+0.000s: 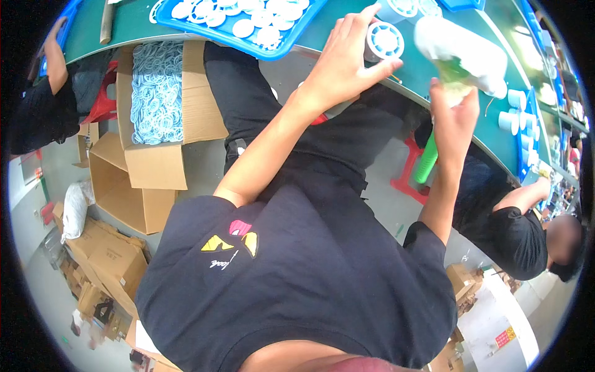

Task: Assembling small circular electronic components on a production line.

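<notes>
My left hand (339, 67) is at the table's edge, its thumb and fingers around a white cylindrical part with a blue-and-white spoked end (384, 42). My right hand (454, 121) is closed on the green handle (426, 162) of a mallet. The mallet's bulky head (462, 53), wrapped in white, is slightly blurred and stands to the right of the cylindrical part, apart from it. More white cylindrical parts (400, 7) lie just beyond my left hand.
A blue tray (266, 54) of white discs sits at the table's near edge. Left, an open cardboard box (201, 118) holds pale blue rings. More white cylinders (515, 111) stand at right, near a co-worker (514, 239). Another person's arm (56, 62) shows far left.
</notes>
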Action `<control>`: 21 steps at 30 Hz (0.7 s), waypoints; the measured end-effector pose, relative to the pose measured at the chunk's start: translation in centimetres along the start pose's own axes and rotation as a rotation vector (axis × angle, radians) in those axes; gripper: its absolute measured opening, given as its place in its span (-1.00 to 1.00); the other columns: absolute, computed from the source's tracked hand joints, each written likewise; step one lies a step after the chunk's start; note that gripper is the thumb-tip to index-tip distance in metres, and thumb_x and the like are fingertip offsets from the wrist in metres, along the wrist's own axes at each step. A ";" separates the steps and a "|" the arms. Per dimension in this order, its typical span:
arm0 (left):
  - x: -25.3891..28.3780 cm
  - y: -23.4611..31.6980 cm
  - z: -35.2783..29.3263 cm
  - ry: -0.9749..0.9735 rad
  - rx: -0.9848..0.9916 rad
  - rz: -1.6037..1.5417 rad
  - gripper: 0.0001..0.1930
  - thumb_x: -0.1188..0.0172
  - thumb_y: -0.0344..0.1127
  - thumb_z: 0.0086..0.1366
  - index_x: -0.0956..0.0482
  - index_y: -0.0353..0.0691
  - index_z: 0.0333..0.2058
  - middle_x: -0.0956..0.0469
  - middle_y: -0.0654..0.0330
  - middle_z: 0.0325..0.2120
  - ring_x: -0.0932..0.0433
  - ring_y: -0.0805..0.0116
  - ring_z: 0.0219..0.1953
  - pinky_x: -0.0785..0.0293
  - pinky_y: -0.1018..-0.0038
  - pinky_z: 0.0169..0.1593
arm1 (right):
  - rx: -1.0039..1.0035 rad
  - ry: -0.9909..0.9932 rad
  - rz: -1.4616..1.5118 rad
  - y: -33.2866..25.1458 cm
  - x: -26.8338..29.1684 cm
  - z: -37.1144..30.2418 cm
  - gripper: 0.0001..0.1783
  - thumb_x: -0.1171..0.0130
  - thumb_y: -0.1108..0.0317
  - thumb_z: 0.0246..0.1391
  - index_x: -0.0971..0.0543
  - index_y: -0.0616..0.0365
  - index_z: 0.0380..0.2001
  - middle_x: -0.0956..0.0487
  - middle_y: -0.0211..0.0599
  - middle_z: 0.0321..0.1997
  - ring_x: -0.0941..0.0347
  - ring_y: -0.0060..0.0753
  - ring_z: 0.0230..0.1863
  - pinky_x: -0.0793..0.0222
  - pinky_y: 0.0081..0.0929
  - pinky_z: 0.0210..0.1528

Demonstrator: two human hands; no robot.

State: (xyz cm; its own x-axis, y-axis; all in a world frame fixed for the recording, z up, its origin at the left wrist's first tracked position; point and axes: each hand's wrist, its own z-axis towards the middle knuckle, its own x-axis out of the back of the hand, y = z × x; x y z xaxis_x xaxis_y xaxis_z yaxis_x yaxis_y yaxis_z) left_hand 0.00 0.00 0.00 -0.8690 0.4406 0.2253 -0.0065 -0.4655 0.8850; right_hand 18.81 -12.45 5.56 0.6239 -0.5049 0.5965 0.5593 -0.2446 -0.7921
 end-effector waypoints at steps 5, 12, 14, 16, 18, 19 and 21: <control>-0.6 2.2 -0.4 -0.055 0.145 0.018 -0.14 -0.35 -0.25 0.28 -0.10 -0.40 0.42 -0.38 -0.19 0.19 -0.39 -0.13 0.23 -0.28 0.13 0.34 | 0.063 -0.030 -0.210 0.5 -0.1 -1.6 -0.77 -0.36 0.42 0.18 -0.54 0.29 -0.18 -0.62 -0.35 -0.31 -0.50 -0.47 -0.39 -0.47 -0.43 -0.28; -2.3 -2.0 -1.0 0.046 -0.042 0.032 -0.04 -0.51 -0.02 0.16 -0.18 -0.30 0.39 -0.46 -0.07 0.14 -0.43 -0.04 0.21 -0.28 0.14 0.32 | 0.185 -0.028 -0.151 1.7 -0.6 -0.8 -0.74 -0.36 0.38 0.16 -0.53 0.28 -0.19 -0.55 -0.39 -0.40 -0.47 -0.56 -0.40 -0.43 -0.49 -0.32; -2.4 -1.6 -0.8 0.099 -0.041 0.112 -0.04 -0.51 -0.05 0.16 -0.18 -0.31 0.39 -0.49 -0.06 0.07 -0.45 -0.05 0.17 -0.30 0.14 0.30 | 0.004 -0.016 0.013 1.2 0.4 0.0 -0.71 -0.37 0.37 0.13 -0.53 0.31 -0.18 -0.55 -0.38 -0.43 -0.49 -0.51 -0.39 -0.46 -0.45 -0.28; -2.2 -1.8 -0.6 0.076 -0.038 0.092 -0.04 -0.51 -0.06 0.16 -0.18 -0.32 0.39 -0.49 -0.05 0.06 -0.45 -0.04 0.15 -0.31 0.14 0.29 | -0.133 0.053 0.273 -0.1 0.4 -0.3 -0.71 -0.37 0.39 0.12 -0.53 0.31 -0.18 -0.56 -0.37 -0.41 -0.50 -0.51 -0.37 -0.48 -0.44 -0.24; -1.9 -1.8 -0.1 0.054 -0.051 0.036 -0.05 -0.50 -0.07 0.17 -0.18 -0.32 0.39 -0.50 -0.06 0.06 -0.46 -0.04 0.13 -0.32 0.15 0.28 | 0.033 0.024 0.111 1.2 -0.4 -0.1 -0.71 -0.35 0.42 0.14 -0.53 0.33 -0.15 -0.56 -0.35 -0.39 -0.51 -0.46 -0.34 -0.47 -0.43 -0.19; -1.8 -1.8 -0.1 0.031 -0.016 0.010 -0.06 -0.50 -0.10 0.18 -0.17 -0.32 0.41 -0.49 -0.06 0.10 -0.45 0.01 0.20 -0.31 0.19 0.33 | 0.218 -0.040 -0.151 2.0 -0.4 0.5 -0.72 -0.35 0.43 0.14 -0.53 0.33 -0.15 -0.56 -0.35 -0.37 -0.50 -0.45 -0.33 -0.47 -0.43 -0.18; -0.3 -1.8 -0.3 0.005 0.034 -0.022 -0.08 -0.48 -0.16 0.20 -0.18 -0.33 0.41 -0.44 -0.10 0.20 -0.40 -0.01 0.31 -0.26 0.21 0.42 | 0.117 -0.075 -0.034 2.0 -0.2 1.8 -0.80 -0.35 0.43 0.16 -0.56 0.26 -0.20 -0.53 -0.43 -0.33 -0.42 -0.52 -0.32 -0.39 -0.48 -0.21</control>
State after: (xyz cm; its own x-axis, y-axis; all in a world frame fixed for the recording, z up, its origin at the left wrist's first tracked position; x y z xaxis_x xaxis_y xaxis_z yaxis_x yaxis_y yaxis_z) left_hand 0.14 0.47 -1.79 -0.8713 0.4463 0.2039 -0.0089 -0.4297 0.9029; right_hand 20.75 -11.37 4.13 0.6402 -0.4333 0.6344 0.6379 -0.1604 -0.7532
